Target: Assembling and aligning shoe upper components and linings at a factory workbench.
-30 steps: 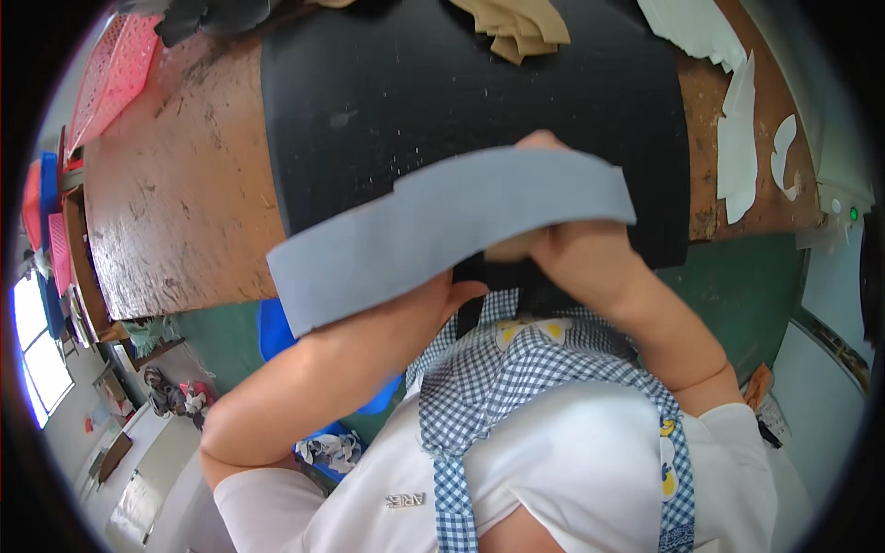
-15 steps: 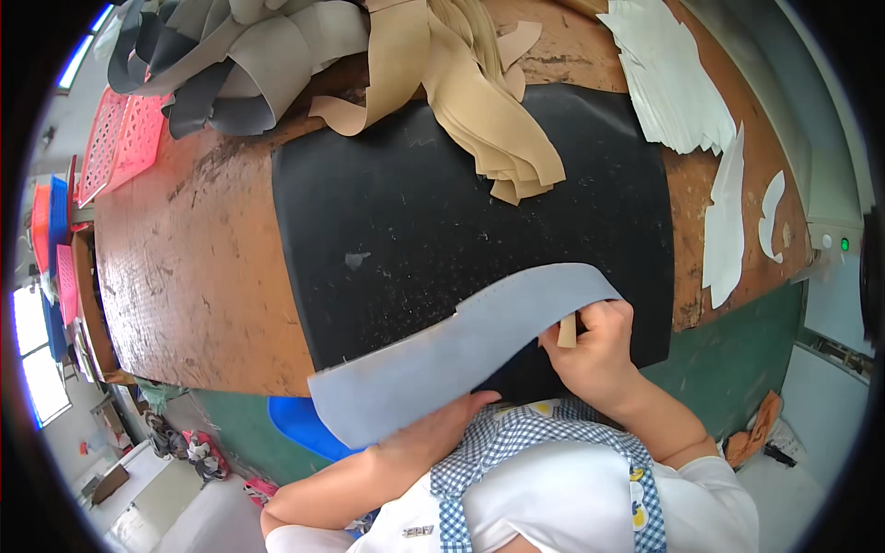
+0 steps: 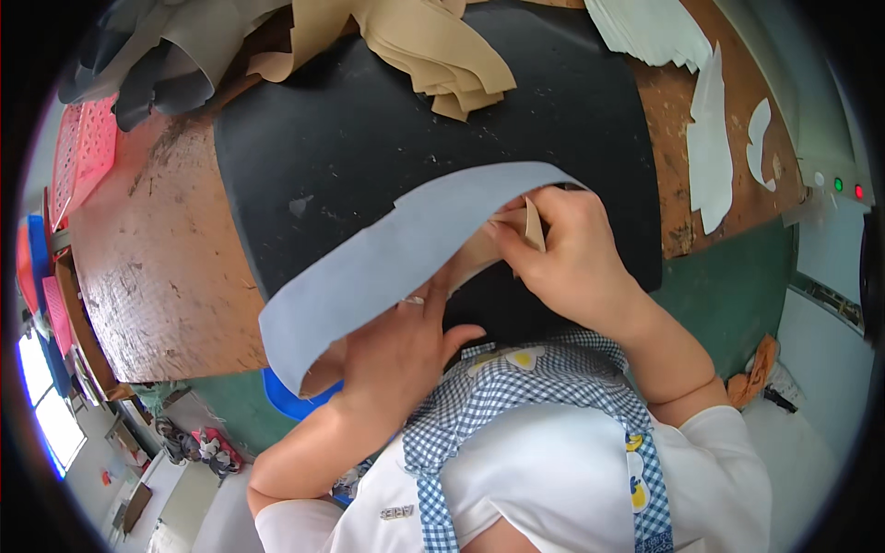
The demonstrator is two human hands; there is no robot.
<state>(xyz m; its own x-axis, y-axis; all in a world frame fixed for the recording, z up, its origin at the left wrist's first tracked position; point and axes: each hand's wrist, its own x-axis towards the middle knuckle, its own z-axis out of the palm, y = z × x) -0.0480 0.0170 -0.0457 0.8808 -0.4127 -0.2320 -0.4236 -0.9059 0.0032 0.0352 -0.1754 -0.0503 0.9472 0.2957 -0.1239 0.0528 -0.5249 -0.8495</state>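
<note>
The grey-blue strip point(image 3: 396, 244) arches over the front portion of the black mat point(image 3: 350, 129). The right hand point(image 3: 570, 241) pinches a tan piece point(image 3: 534, 228) near the strip's right end. The left hand point(image 3: 396, 355) reaches beneath the lower edge, thumb spread; its fingertip hold cannot be told. Room for movement extends between the upper edge and the tan stack point(image 3: 433, 60).

grey strip point(image 3: 406, 235) — left end now curled | tan piece point(image 3: 477, 252) — more of it showing
</note>
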